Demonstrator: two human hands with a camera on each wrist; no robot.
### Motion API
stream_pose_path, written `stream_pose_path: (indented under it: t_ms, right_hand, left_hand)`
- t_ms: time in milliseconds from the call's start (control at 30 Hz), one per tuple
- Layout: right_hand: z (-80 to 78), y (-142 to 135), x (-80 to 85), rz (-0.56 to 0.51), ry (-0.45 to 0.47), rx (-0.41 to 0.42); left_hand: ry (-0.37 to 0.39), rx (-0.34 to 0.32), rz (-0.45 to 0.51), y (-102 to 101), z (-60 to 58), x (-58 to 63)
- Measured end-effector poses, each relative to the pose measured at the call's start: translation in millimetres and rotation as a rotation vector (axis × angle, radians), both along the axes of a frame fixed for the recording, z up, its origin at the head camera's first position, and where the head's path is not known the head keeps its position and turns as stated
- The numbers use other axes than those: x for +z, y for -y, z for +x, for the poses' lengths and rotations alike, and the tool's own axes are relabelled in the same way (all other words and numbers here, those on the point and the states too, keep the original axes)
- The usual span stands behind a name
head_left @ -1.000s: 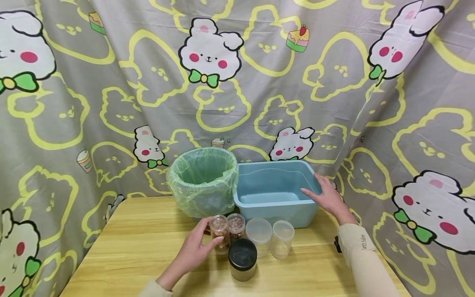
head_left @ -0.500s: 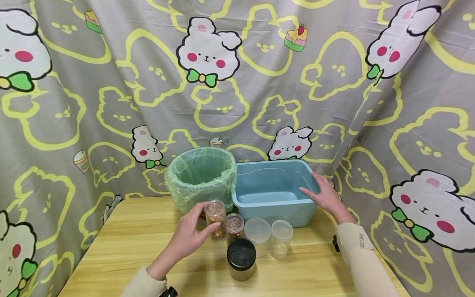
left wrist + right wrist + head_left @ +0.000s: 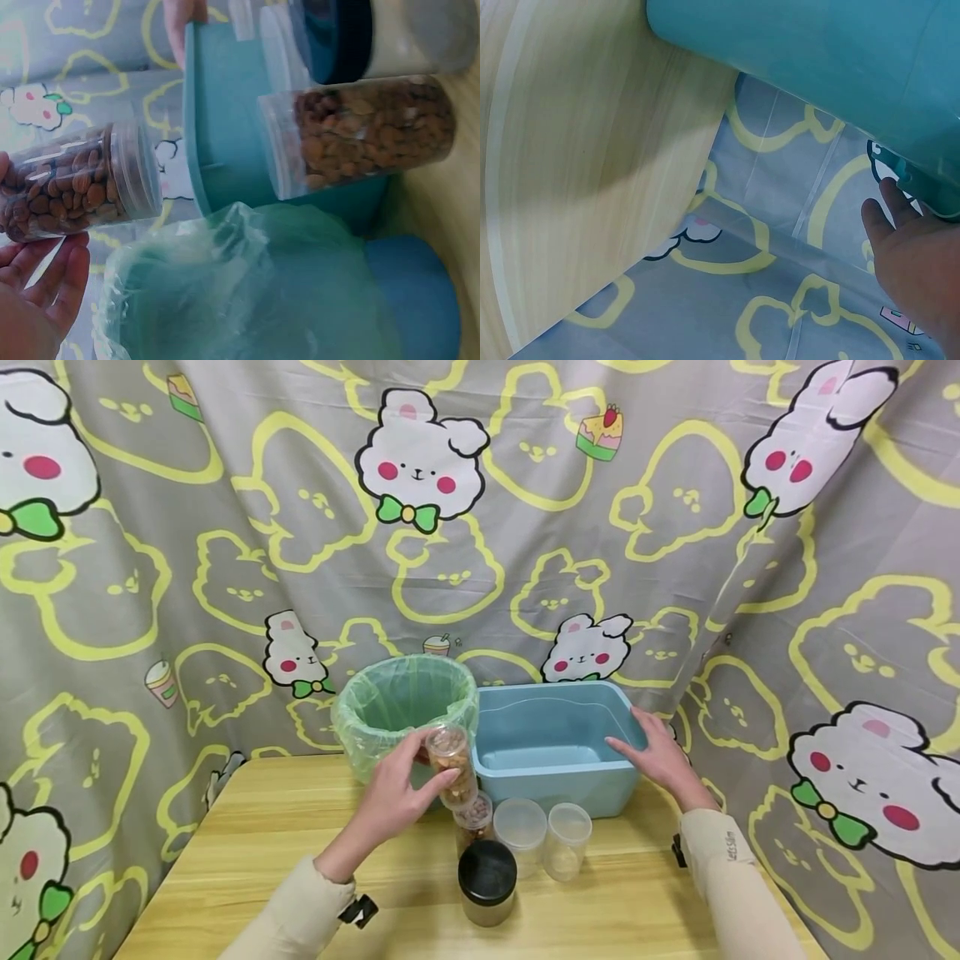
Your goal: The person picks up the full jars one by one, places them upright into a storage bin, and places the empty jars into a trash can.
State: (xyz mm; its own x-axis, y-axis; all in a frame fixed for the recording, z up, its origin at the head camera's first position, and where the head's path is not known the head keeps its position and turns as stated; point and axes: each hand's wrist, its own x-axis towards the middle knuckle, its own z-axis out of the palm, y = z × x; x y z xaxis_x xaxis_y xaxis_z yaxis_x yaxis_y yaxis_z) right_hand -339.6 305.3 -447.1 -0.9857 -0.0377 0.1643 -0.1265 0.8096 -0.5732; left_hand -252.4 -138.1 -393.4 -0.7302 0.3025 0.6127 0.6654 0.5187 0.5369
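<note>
rising off the table (image 3: 247, 818), the held nut jar (image 3: 461, 763) is what has just changed: a second ago it stood next to the other nut jar (image 3: 367, 135), and now it is in the air, lid on and tilted a little, in front of the lined bin (image 3: 358, 745) and just to the left of the blue tub (image 3: 555, 772). the left hand (image 3: 390, 789) grips it, with the thumb on one side and the fingers curled round the other. the left wrist view shows it well apart from its neighbour, so although the two overlap from above, the lift itself looks done. that seems to put the work at the carrying stage: this jar is out of the group but not in either container. the right hand (image 3: 656, 752) stays at the tub's right rim, thumb over the inner side and fingers outside, rather straight; whether it truly pinches the rim i cannot tell. the black-lidded jar (image 3: 487, 887), the wide frosted jar (image 3: 521, 831) and the slim clear jar (image 3: 568, 843) stand where they stood, untouched.
</note>
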Motion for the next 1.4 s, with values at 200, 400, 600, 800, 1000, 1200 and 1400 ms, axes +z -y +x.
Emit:
stream_pose_path:
  t_ms: [200,400,600,800,1000,1200,1400]
  right_hand:
    - [-1.7,-1.7,-1.7,-0.003,-0.008,0.000]
    - [-3.6,-1.8,-5.5,-0.009,-0.007,-0.003]
    - [-4.2,0.5,-7.8,-0.008,-0.009,0.009]
    - [-2.4,-0.2,-4.3,0.002,-0.011,-0.003]
    - [-1.7,-1.3,-2.3,-0.003,-0.012,-0.006]
    - [-1.5,-1.7,-2.1,-0.009,-0.006,-0.011]
    - [-2.6,-0.2,-1.6,-0.006,-0.010,-0.010]
  left_hand:
    - [-0.008,-0.025,0.026,-18.3,-19.0,9.1]
    - [0.005,-0.065,0.076,-41.9,-41.3,11.1]
    - [0.054,-0.056,0.101,-62.1,-58.8,8.9]
    - [0.054,-0.043,0.090,-78.3,-75.2,6.0]
    - [0.091,-0.052,0.090,-89.5,-88.7,0.1]
    - [0.113,-0.056,0.080,-98.2,-99.2,-8.6]
    - [0.137,-0.030,0.052,-101.7,-103.0,-18.0]
